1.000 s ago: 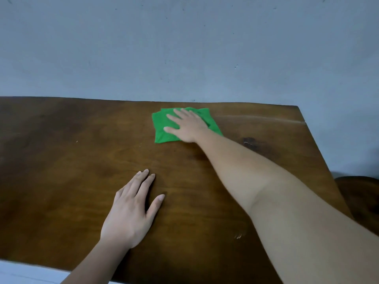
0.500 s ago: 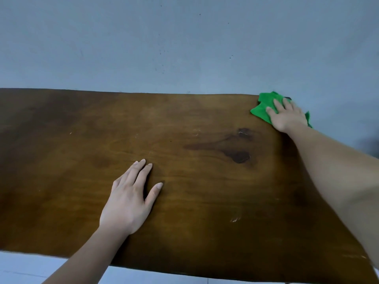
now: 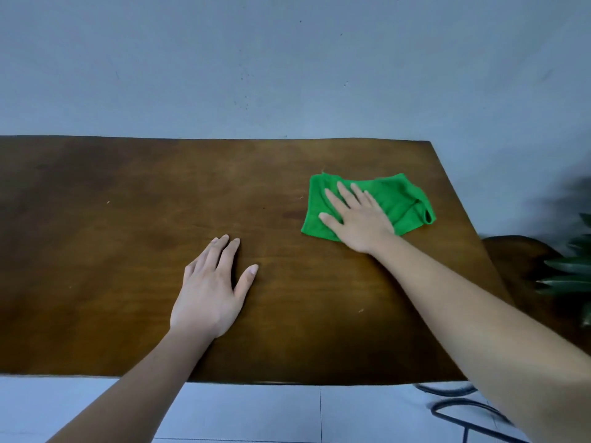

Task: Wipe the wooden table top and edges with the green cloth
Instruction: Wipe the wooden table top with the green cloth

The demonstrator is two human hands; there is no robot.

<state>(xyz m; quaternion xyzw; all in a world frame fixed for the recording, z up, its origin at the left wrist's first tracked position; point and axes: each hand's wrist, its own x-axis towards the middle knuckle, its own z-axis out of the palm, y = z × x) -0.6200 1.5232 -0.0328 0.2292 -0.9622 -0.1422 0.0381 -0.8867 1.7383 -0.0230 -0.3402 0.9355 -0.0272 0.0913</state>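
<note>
- A person's right hand lies flat, fingers spread and palm down, pressing the green cloth onto the wooden table; nothing is pinched or gripped, the cloth is only held down by the open palm.
- Half a second ago the cloth was bunched at the far right corner, partly over the edge; now it has come back onto the top, nearer and a little to the left, and lies more spread out; a second ago it was farther left along the far side; so the strokes appear to sweep right and back, working nearer in rows.
- The left hand rests flat and open on the bare wood near the middle, holding nothing; it sits in much the same place as before, seemingly as a brace.
- My judgement: the far strip looks covered, while the near half, the left stretch and the edges likely remain.
- Edges: the cloth's right side is near the table's right edge but not over it; the far edge meets a plain grey wall; the near edge is closest to the person.
- Open room: wide bare wood to the left; beyond the right edge stand a dark wooden piece and some plant leaves, close enough to brush during edge wiping.
</note>
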